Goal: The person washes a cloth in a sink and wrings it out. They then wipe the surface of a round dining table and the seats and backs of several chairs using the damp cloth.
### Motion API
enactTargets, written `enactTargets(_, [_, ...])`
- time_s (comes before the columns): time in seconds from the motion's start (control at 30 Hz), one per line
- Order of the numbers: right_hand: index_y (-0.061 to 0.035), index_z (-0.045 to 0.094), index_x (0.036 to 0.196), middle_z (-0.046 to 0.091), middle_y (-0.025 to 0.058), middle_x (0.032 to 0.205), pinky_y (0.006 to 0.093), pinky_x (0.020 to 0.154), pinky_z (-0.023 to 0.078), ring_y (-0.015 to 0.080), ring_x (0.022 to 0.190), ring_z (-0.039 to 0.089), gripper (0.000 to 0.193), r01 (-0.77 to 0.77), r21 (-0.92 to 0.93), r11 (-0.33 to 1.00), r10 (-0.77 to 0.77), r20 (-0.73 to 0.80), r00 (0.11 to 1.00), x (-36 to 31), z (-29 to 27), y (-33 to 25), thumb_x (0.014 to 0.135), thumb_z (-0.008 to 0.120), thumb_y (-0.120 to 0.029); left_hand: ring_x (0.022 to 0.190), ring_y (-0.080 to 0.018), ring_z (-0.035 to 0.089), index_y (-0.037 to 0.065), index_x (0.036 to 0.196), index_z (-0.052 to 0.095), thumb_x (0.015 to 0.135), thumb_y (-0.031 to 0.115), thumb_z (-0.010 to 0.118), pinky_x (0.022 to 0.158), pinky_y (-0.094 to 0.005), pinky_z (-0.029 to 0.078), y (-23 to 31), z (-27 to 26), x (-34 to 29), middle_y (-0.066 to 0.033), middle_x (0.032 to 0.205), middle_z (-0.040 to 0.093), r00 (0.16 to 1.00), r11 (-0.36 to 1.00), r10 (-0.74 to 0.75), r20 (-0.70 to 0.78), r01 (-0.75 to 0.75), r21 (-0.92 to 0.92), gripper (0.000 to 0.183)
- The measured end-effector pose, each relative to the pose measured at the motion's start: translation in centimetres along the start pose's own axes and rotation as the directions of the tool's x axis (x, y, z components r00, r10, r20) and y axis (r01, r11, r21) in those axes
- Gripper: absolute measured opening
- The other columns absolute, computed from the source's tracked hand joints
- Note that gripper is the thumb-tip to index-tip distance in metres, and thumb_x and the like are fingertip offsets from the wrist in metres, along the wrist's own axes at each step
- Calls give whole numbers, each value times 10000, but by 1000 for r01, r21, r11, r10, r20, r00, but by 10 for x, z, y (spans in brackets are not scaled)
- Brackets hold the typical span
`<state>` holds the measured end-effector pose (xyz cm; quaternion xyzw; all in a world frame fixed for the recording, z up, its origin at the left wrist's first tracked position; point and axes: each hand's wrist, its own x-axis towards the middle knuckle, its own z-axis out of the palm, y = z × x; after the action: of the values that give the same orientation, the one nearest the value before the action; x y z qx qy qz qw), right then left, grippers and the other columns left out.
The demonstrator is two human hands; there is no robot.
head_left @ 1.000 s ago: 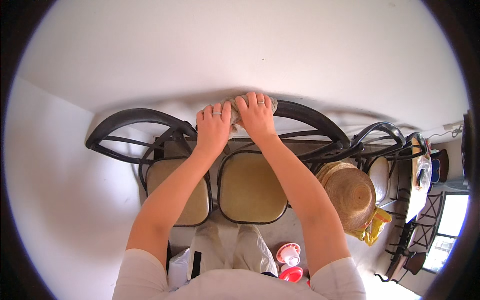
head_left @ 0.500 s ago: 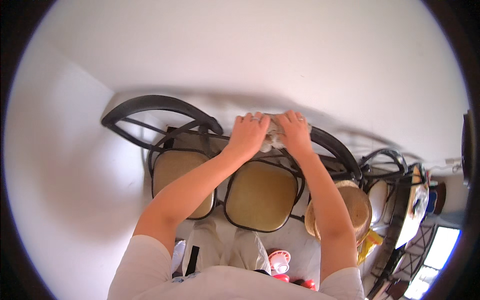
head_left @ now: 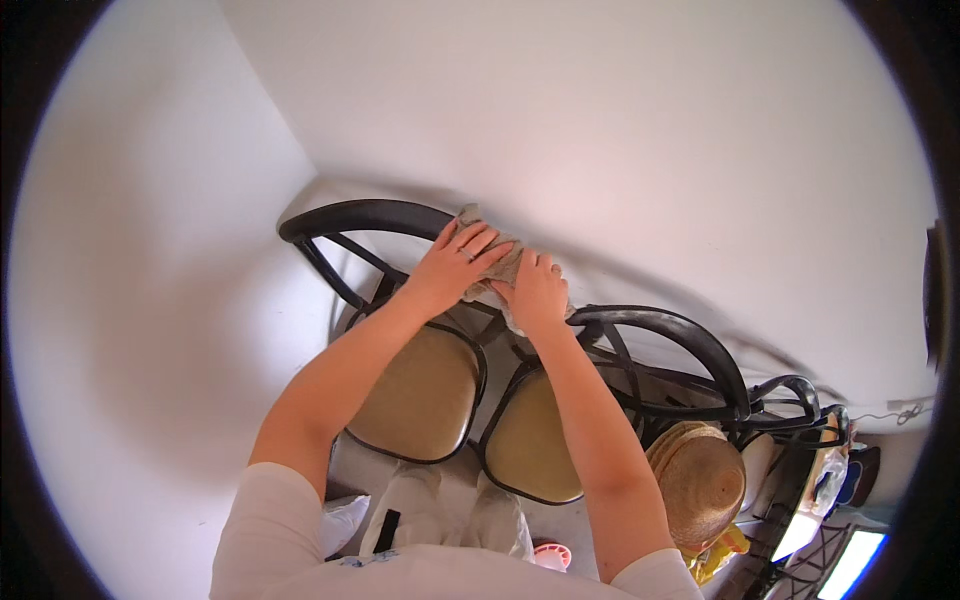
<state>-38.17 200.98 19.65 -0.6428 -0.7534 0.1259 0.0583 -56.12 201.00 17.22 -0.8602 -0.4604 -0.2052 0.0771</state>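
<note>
Rough, matt grey-brown cloth rag, smooth black left chair back with a dull sheen, glossier black right chair back with pale dusty-looking patches, smooth vinyl-looking tan seats, coarse woven straw hat, crinkled glossy yellow plastic bag, smooth matt white wall

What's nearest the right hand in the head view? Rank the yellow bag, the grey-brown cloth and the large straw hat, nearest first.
1. Grey-brown cloth: under the right hand, touching it.
2. Large straw hat: off to the right and lower in the picture.
3. Yellow bag: also to the right, just below the hat in the picture.
</note>
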Motion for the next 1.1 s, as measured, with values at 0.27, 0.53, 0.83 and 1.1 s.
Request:
enactTargets(0.27, [-79,527,1234,548,104,1129,452,902,424,294,1025,567,760,-37,-354,935,-132,-441,888,37,51,-74,695,837,-515,1205,-272,523,149,1300,580,815,111,666,1174,-521,325,-67,5,-13,-79,1233,553,979,999,-40,-199,42,4,494])
enactTargets(0.53, [-78,472,1383,464,138,1303,576,1059,317,339,1197,454,894,189,-295,937,-334,-590,735,82,111,-178,638,868,-373,1177,-324,514,110,1344,538,744,69,725,1136,-515,352,-157,-33,-82,-113,1251,551,969,962,-210,-132,229,148,630])
enactTargets(0.83, [-72,508,1354,515,136,1284,529,1079,354,322,1201,487,536,438,-313,843,-538,-530,656,85,117,-231,840,631,-168,1114,-322,517,74,1364,482,723,101,745,1047,-496,371,-172,-55,-118,-142,1198,551,909,841,-399,-118,414,347,693])
enactTargets(1.1, [-130,538,1304,564,53,1066,418,939,428,232,1008,586,492,309,-292,905,-420,-496,760,78,74,-142,825,647,-153,1136,-330,487,99,1343,516,724,103,751,1082,-546,307,-132,-26,-57,-121,1205,553,958,933,-271,-92,285,220,662])
